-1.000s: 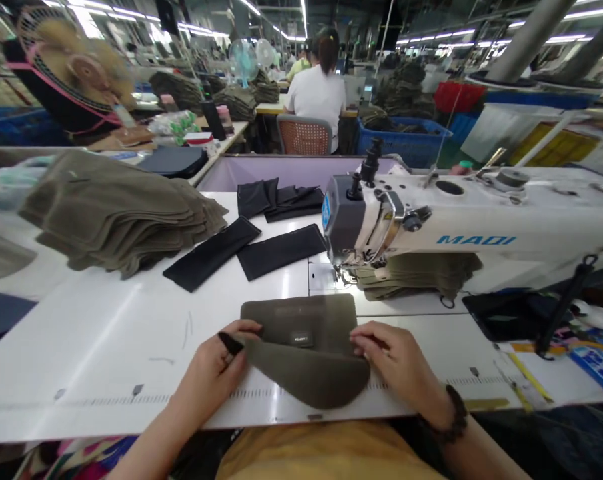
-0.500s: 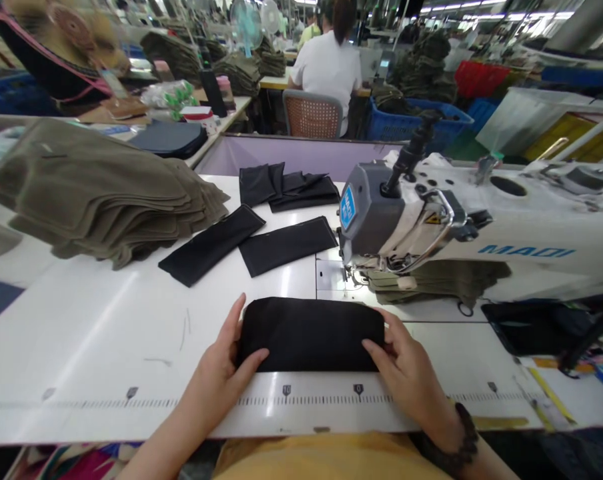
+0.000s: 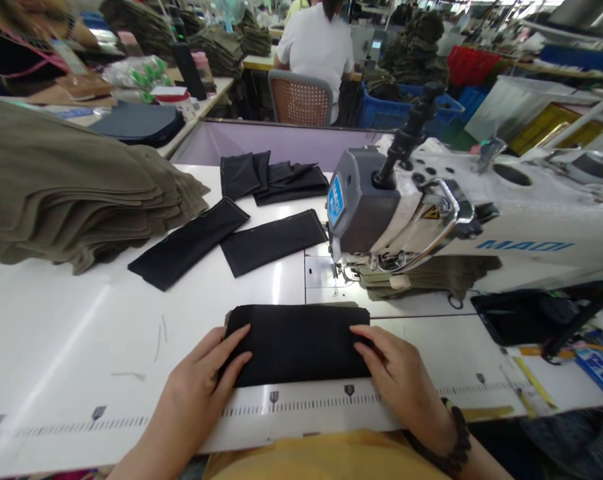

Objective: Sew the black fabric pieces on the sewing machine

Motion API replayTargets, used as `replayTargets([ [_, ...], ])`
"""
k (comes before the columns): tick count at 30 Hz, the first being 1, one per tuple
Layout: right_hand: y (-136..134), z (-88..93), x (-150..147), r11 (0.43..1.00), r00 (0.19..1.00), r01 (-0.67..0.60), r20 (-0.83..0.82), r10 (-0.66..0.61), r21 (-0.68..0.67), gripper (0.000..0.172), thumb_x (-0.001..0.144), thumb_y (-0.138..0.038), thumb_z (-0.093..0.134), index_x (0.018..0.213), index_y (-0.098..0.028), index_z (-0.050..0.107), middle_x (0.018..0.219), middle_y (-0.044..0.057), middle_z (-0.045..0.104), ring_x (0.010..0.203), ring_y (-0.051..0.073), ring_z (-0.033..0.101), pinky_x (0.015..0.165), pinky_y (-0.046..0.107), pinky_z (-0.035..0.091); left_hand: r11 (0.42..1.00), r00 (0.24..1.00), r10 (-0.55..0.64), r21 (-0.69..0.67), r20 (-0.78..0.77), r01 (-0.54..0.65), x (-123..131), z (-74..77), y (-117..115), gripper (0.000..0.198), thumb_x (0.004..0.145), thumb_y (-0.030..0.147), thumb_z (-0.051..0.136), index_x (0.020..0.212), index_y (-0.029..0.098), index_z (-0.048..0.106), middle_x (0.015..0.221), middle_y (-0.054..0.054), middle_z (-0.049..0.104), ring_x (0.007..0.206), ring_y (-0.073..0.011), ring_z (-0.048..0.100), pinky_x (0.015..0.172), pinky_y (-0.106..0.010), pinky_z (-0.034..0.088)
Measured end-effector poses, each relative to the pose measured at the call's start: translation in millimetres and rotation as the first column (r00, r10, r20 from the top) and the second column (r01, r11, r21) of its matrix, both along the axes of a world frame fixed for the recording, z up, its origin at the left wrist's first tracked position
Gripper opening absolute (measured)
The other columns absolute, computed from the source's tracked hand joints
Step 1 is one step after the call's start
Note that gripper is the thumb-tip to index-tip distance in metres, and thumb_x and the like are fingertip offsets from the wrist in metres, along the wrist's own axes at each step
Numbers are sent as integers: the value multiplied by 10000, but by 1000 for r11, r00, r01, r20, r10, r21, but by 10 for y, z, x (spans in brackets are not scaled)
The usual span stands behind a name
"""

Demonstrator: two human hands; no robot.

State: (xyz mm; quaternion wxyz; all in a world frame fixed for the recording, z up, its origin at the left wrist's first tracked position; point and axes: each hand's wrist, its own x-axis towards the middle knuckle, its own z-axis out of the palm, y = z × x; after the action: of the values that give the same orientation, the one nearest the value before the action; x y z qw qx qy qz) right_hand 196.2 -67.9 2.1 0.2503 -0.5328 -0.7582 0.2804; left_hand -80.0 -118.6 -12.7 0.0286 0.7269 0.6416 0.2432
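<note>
A folded black cloth piece (image 3: 299, 343) lies on the white table near its front edge, with a thin olive edge showing behind it. My left hand (image 3: 206, 380) grips its left end, thumb and fingers on top of the cloth. At the right end my right hand (image 3: 401, 373) holds it the same way, a dark bracelet on the wrist. Just beyond stands the sewing machine (image 3: 366, 200), olive cloth (image 3: 426, 275) lying beneath its arm. Two flat black strips, one on the left (image 3: 189, 243) and one nearer the needle (image 3: 274, 241), rest behind my hands.
A tall stack of olive cloth pieces (image 3: 81, 193) fills the left side. More black pieces (image 3: 276, 179) lie at the table's back. A black tray (image 3: 511, 320) sits at the right. Beyond, a person in white (image 3: 314, 50) sits by a blue crate (image 3: 406, 110).
Both hands have shifted from the ends onto the top of the black piece, which now lies flatter on the table. The view has moved somewhat, bringing the olive stack closer.
</note>
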Motion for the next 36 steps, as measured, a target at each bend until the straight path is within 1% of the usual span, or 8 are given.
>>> replayTargets([
  [4, 46, -11, -42, 997, 997, 65, 32, -64, -30, 205, 810, -235, 484, 962, -168, 605, 749, 42, 650, 632, 156, 602, 600, 257, 492, 999, 1000, 4, 36, -11, -4, 5, -3, -5, 366, 866, 414, 387, 1133, 219, 545, 919, -43, 627, 818, -189, 628, 739, -291, 544],
  [8, 90, -12, -74, 995, 996, 82, 43, -79, -62, 178, 806, -227, 500, 941, -172, 601, 659, 8, 605, 550, 133, 560, 549, 240, 457, 999, 999, 13, 43, -43, -11, -18, -33, -28, 361, 862, 415, 395, 1135, 229, 541, 952, -47, 609, 818, -191, 625, 771, -304, 532],
  [11, 99, -7, -78, 994, 995, 82, 60, -78, -68, 173, 800, -224, 508, 935, -176, 605, 682, 13, 618, 583, 140, 574, 568, 244, 459, 999, 999, 16, 34, -50, -14, -26, -41, -31, 373, 861, 434, 374, 1148, 253, 531, 951, -37, 620, 844, -203, 620, 777, -320, 533],
  [15, 98, 11, -76, 995, 995, 73, 70, -69, -65, 173, 793, -222, 508, 920, -171, 614, 710, 31, 642, 607, 153, 589, 586, 257, 475, 999, 998, -7, 32, -67, 9, -30, -39, -31, 369, 865, 436, 365, 1144, 256, 525, 910, -29, 628, 840, -195, 622, 763, -303, 541],
  [20, 107, 5, -78, 996, 997, 64, 55, -61, -63, 177, 795, -217, 502, 920, -168, 617, 746, 45, 654, 645, 161, 602, 618, 263, 487, 999, 997, 9, 33, -70, -7, -54, -59, -48, 350, 868, 426, 359, 1130, 269, 530, 954, -24, 623, 852, -196, 623, 777, -320, 539],
  [28, 125, 7, -90, 996, 997, 48, 56, -44, -73, 184, 796, -204, 497, 921, -160, 624, 764, 54, 665, 667, 167, 614, 639, 271, 498, 1000, 992, -3, 29, -128, 7, -79, -91, -57, 381, 875, 437, 340, 1120, 215, 529, 960, -52, 629, 859, -215, 623, 760, -342, 547],
  [33, 134, 6, -92, 997, 998, 35, 52, -31, -69, 199, 800, -194, 494, 943, -149, 624, 809, 64, 673, 715, 173, 622, 675, 280, 500, 1000, 996, 17, 19, -91, -15, -93, -124, -68, 364, 858, 444, 381, 1118, 251, 547, 987, -37, 624, 888, -225, 616, 801, -359, 528],
  [36, 135, -8, -91, 997, 998, 30, 59, -26, -69, 208, 800, -194, 491, 954, -154, 625, 826, 63, 677, 724, 174, 625, 687, 288, 502, 1000, 998, 26, -1, -62, -27, -79, -110, -64, 368, 858, 446, 380, 1111, 245, 557, 982, -35, 622, 881, -211, 618, 806, -338, 526],
])
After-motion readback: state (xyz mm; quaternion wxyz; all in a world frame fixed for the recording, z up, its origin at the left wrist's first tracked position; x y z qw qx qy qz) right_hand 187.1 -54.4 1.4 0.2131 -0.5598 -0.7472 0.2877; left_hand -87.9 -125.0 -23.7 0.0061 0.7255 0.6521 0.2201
